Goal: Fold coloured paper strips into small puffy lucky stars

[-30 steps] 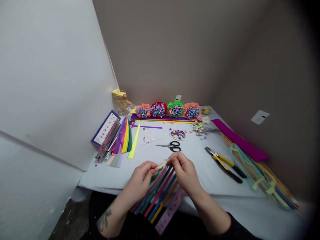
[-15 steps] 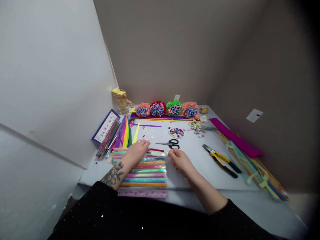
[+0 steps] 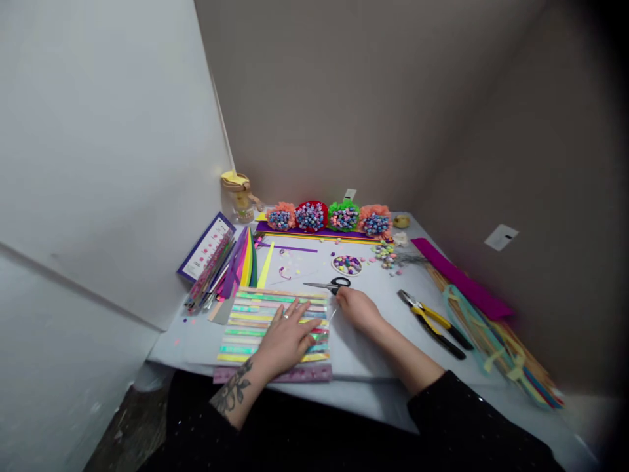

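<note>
My left hand (image 3: 289, 341) lies flat, fingers spread, on a clear pack of shiny coloured paper strips (image 3: 246, 333) at the table's front. A pink patterned strip (image 3: 304, 374) shows below the pack. To its right, my right hand (image 3: 358, 309) is closed in a pinch; a thin pale strip (image 3: 333, 315) shows at its fingertips. Those fingers partly cover the lower handle loop of the black-handled scissors (image 3: 322, 285), and I cannot tell whether they touch it. Behind the scissors is an oval dish (image 3: 346, 265) of small folded paper stars.
Yellow-and-black pliers (image 3: 435, 322) and bundled sticks (image 3: 496, 341) lie right, with a magenta sheet (image 3: 462, 278). Four star-filled paper flowers line the back, including a red one (image 3: 311, 216). Left are a purple-edged box (image 3: 206, 248), coloured paper strips (image 3: 249, 262) and a jar (image 3: 240, 200).
My left hand has moved down and right and spread flat on the pack, which now lies turned and catches the light differently. My right hand has shifted slightly up, over the scissors' lower handle.
</note>
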A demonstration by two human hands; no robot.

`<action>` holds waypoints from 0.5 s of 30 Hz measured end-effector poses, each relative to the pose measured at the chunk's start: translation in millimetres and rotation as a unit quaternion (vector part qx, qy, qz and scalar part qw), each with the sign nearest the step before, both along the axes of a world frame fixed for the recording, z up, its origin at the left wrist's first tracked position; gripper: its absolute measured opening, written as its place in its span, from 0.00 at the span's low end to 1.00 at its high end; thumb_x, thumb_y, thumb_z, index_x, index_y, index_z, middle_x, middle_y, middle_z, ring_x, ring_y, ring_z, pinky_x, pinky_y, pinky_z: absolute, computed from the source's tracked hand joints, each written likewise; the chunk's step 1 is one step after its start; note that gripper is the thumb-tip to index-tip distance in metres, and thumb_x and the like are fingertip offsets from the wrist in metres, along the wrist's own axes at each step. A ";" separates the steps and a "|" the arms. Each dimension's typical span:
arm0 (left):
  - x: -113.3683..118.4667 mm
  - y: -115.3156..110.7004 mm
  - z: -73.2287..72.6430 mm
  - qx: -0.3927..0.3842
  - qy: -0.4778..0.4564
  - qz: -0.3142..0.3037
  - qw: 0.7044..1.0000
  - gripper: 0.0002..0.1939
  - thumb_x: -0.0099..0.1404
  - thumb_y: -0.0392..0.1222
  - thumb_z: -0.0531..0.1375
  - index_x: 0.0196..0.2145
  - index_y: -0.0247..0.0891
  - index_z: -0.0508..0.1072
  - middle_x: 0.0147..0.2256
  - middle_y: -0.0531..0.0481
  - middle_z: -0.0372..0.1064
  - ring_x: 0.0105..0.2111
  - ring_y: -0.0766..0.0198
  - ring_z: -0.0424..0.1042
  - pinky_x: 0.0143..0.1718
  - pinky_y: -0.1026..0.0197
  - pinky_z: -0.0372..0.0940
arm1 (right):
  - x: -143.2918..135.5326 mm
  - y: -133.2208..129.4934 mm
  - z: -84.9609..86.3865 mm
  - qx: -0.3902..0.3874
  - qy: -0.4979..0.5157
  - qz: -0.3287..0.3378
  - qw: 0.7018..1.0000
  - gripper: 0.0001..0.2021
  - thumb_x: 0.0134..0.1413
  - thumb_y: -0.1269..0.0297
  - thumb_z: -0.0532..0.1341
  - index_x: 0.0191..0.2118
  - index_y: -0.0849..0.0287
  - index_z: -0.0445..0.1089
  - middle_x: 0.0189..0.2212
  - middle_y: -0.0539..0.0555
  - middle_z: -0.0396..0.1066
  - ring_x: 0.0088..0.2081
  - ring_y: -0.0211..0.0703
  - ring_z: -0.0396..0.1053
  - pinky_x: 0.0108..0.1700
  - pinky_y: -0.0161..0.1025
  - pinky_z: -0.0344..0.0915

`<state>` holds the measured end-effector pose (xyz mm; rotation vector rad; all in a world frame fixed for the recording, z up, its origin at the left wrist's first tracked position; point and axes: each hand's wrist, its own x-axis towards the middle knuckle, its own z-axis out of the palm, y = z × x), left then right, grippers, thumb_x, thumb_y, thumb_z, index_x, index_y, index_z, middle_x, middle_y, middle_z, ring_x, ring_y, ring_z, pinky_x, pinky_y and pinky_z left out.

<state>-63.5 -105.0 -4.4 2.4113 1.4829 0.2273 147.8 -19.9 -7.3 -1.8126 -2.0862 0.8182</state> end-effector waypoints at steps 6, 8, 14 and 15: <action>-1.3 -2.1 6.4 -0.017 -0.006 -0.037 0.999 0.21 0.64 0.52 0.56 0.55 0.61 0.64 0.65 0.51 0.48 0.65 0.45 0.39 0.59 0.30 0.38 | 16.1 -1.0 11.7 0.029 0.022 0.042 0.998 0.11 0.58 0.66 0.51 0.40 0.60 0.70 0.35 0.56 0.74 0.36 0.43 0.69 0.38 0.36 0.61; -0.4 -2.6 5.4 -0.017 0.001 -0.045 0.999 0.28 0.60 0.56 0.59 0.58 0.62 0.60 0.66 0.49 0.44 0.65 0.40 0.37 0.57 0.26 0.35 | 22.1 -10.3 16.9 0.086 0.077 0.089 0.989 0.14 0.61 0.65 0.49 0.46 0.60 0.67 0.39 0.57 0.73 0.38 0.42 0.69 0.40 0.37 0.63; 1.3 -0.2 0.1 -0.027 0.013 -0.053 0.998 0.40 0.50 0.64 0.62 0.60 0.58 0.58 0.66 0.47 0.43 0.65 0.37 0.36 0.56 0.24 0.30 | 4.9 -46.6 18.7 0.223 0.029 0.449 0.865 0.12 0.59 0.67 0.54 0.46 0.55 0.69 0.56 0.55 0.64 0.62 0.52 0.50 0.59 0.53 0.50; 0.9 0.2 -0.5 -0.030 0.010 -0.054 0.998 0.42 0.49 0.65 0.63 0.60 0.58 0.57 0.66 0.47 0.44 0.65 0.37 0.36 0.56 0.24 0.30 | -0.8 -48.8 17.6 0.223 0.005 0.467 0.856 0.11 0.60 0.65 0.55 0.46 0.56 0.70 0.59 0.56 0.60 0.64 0.53 0.46 0.60 0.55 0.48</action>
